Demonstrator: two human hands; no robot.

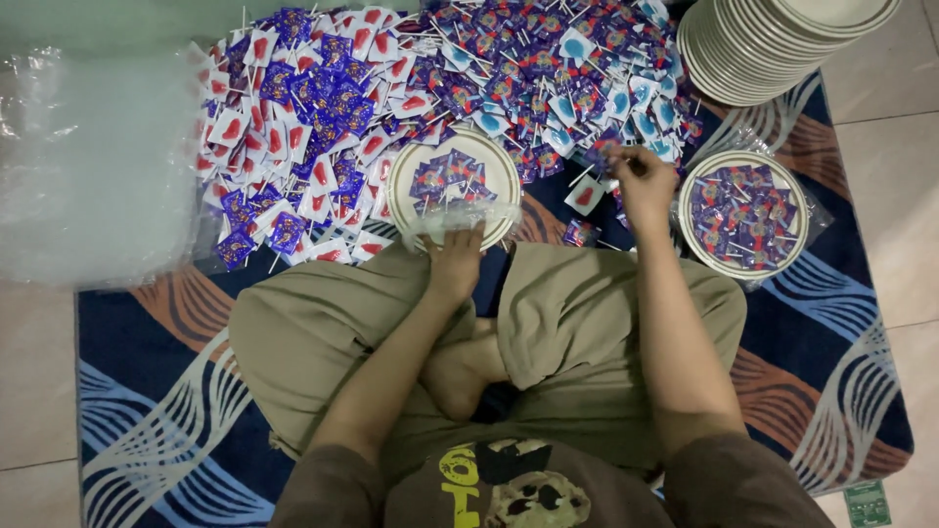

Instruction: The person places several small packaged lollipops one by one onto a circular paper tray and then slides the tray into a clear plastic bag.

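Risk: our left hand point(455, 262) pinches a clear bag point(460, 217) over the plate point(452, 181); right hand point(641, 181) grips lollipops point(602, 156); sticks could snag the film.

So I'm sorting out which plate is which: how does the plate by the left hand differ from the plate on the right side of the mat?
The plate by the left hand holds a small heap of wrapped lollipops; the right plate is filled nearly rim to rim. The left hand holds a clear plastic bag at the first plate's near edge; the right plate already sits inside clear plastic. Both are round, cream, with a banded rim.
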